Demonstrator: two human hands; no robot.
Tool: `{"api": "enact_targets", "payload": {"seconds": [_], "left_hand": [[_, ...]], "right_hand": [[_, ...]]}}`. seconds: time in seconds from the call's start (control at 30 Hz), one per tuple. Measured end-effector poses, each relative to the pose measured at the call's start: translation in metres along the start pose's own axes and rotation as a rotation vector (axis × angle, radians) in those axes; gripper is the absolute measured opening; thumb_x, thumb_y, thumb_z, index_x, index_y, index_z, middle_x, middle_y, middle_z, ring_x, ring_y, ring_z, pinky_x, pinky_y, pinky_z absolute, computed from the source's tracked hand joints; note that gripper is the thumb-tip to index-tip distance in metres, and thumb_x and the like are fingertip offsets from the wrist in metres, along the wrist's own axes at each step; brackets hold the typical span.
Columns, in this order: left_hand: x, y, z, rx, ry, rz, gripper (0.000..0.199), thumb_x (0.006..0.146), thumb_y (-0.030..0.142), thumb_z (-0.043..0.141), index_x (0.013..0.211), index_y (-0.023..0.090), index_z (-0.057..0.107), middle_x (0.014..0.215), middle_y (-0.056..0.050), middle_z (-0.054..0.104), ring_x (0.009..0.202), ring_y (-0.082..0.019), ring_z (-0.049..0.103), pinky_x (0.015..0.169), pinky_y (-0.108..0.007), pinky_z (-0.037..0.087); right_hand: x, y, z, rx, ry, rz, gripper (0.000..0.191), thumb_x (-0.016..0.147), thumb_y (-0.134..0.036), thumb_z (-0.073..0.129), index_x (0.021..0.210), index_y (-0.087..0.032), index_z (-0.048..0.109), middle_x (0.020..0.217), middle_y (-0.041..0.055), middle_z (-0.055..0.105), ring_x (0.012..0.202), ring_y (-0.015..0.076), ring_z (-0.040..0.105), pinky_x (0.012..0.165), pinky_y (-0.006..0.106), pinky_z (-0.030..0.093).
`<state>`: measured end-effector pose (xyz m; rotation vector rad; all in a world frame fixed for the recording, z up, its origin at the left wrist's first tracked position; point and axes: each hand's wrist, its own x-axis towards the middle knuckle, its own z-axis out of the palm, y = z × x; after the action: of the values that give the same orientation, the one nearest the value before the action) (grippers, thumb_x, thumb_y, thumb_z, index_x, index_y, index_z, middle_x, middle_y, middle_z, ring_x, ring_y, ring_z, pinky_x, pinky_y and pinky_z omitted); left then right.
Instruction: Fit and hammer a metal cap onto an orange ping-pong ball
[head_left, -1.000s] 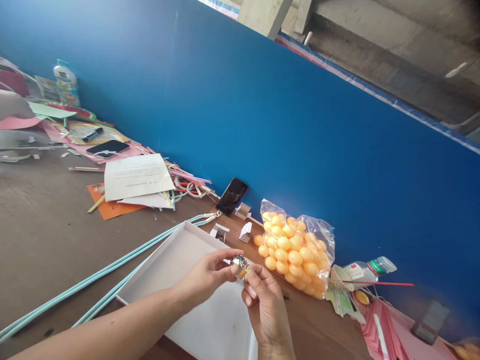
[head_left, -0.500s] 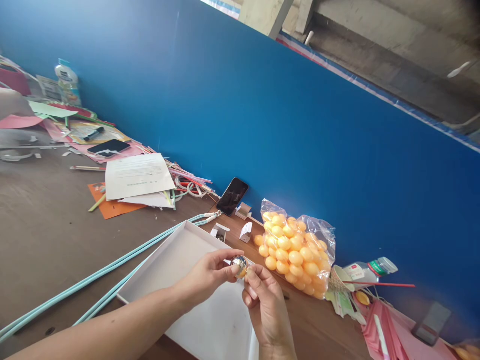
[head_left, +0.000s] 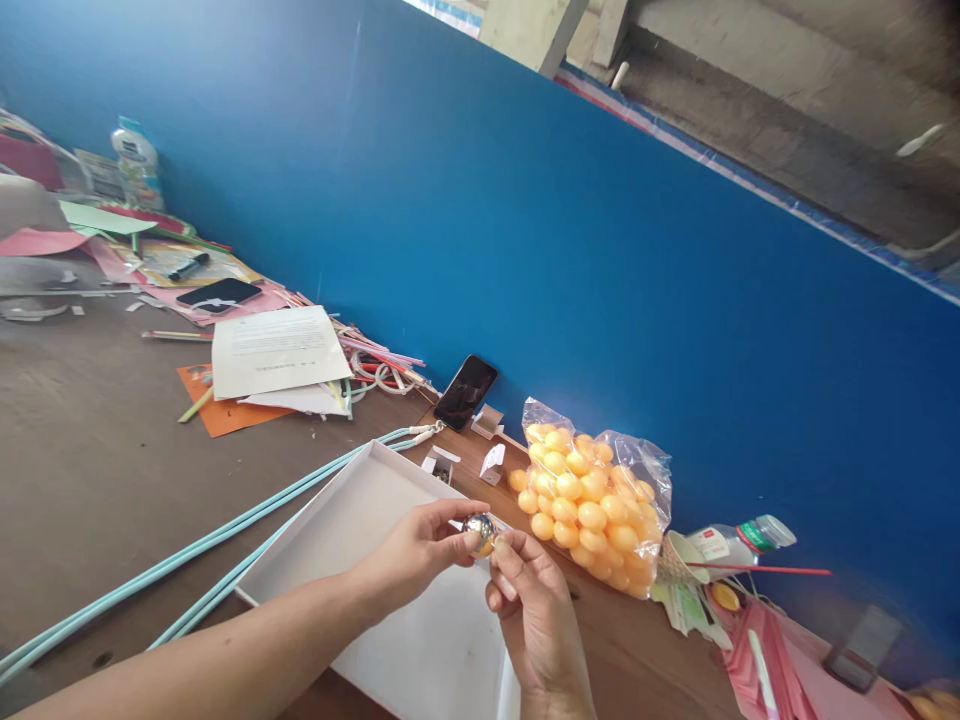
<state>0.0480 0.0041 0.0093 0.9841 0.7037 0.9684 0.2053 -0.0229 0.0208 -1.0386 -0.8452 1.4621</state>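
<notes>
A small shiny silver ball is pinched between the thumb and fingers of my left hand, above a shallow white box lid or tray. My right hand is closed at the ball's right side, thumb and forefinger pressed together against or just beside it. Whatever those fingertips hold, if anything, is too small to make out. The ball mirrors its surroundings, with a yellowish patch on its lower right.
Beyond my hands lie a clear bag of orange balls, small opened boxes and a phone leaning on the blue partition. Light-blue cords cross the table at left, below papers. A plastic bottle lies at right.
Almost nothing differs. Both hands stay at the silver ball, with only a very slight shift of the fingers and the view.
</notes>
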Motion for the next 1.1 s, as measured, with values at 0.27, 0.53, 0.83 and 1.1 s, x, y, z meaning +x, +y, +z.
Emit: {"api": "enact_targets", "payload": {"seconds": [0.27,0.53,0.83,1.1], "left_hand": [[-0.001,0.0057,0.0019,-0.009,0.006,-0.018,0.047,0.071,0.039,0.067,0.113,0.018,0.059,0.099,-0.004,0.062,0.075,-0.013,0.054,0.078,-0.029,0.044],[-0.0021,0.0062,0.003,-0.014,0.009,-0.024,0.048,0.071,0.039,0.067,0.113,0.018,0.059,0.098,-0.004,0.062,0.075,-0.013,0.054,0.077,-0.029,0.044],[-0.0013,0.0036,0.0011,-0.013,0.003,-0.015,0.047,0.071,0.039,0.067,0.113,0.018,0.059,0.096,-0.004,0.063,0.074,-0.013,0.055,0.077,-0.029,0.044],[0.0004,0.0036,0.0004,0.029,0.006,0.001,0.047,0.072,0.039,0.066,0.113,0.017,0.059,0.09,-0.004,0.064,0.075,-0.013,0.055,0.076,-0.029,0.045]], "right_hand": [[0.0006,0.0006,-0.0005,0.001,-0.021,0.003,0.014,0.075,-0.027,0.069,0.079,-0.015,0.063,0.057,-0.0058,0.042,0.049,0.0035,0.034,0.045,0.017,0.038],[0.0007,0.0014,-0.0015,0.035,-0.03,0.006,0.014,0.074,-0.026,0.07,0.078,-0.015,0.063,0.057,-0.0059,0.041,0.049,0.0033,0.032,0.045,0.016,0.039],[0.0002,-0.0011,-0.0003,0.03,-0.022,0.011,0.014,0.072,-0.025,0.072,0.078,-0.016,0.064,0.055,-0.006,0.043,0.048,0.0034,0.034,0.045,0.016,0.04],[-0.0008,-0.0007,0.0012,0.012,-0.003,0.013,0.015,0.071,-0.026,0.073,0.076,-0.016,0.062,0.055,-0.0065,0.043,0.048,0.0035,0.036,0.047,0.017,0.041]]}}
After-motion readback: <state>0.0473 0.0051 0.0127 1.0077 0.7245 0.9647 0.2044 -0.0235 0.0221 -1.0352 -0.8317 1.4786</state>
